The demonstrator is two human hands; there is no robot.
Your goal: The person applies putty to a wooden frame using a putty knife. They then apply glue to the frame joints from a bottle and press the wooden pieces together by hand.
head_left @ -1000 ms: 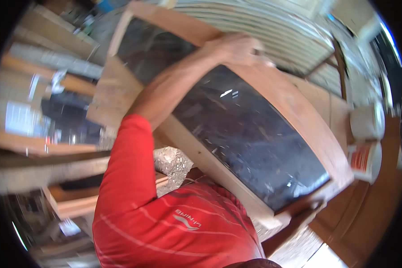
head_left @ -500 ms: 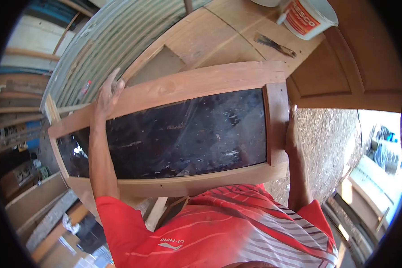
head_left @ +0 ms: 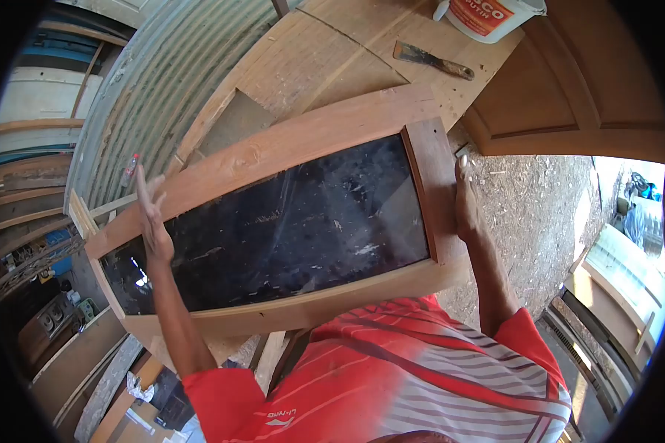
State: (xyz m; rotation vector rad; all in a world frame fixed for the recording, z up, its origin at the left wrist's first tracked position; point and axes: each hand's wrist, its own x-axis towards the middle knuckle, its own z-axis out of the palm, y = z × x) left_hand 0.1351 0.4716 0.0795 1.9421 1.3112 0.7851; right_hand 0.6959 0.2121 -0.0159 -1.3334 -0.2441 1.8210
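Note:
A wooden window frame (head_left: 236,159) with a dark, scuffed glass pane (head_left: 303,221) lies across in front of me, its near edge close to my body. My left hand (head_left: 155,225) is over the left part of the frame, fingers stretched out toward the far rail; contact with the wood cannot be made out. At the right end my right hand (head_left: 465,199) is against the outer edge of the end rail, with some fingers hidden behind or below it.
Beyond the frame is a wooden worktop (head_left: 325,52) bearing a scraper (head_left: 432,60) and a white tub (head_left: 488,18). Corrugated sheeting (head_left: 162,81) rises at the left. A panelled wooden door (head_left: 561,96) stands right, above a floor strewn with shavings (head_left: 524,214).
My left hand has come off the far rail and its fingers have straightened. The frame appears more slanted in view, its right end shifted left. My right hand stays at the right end.

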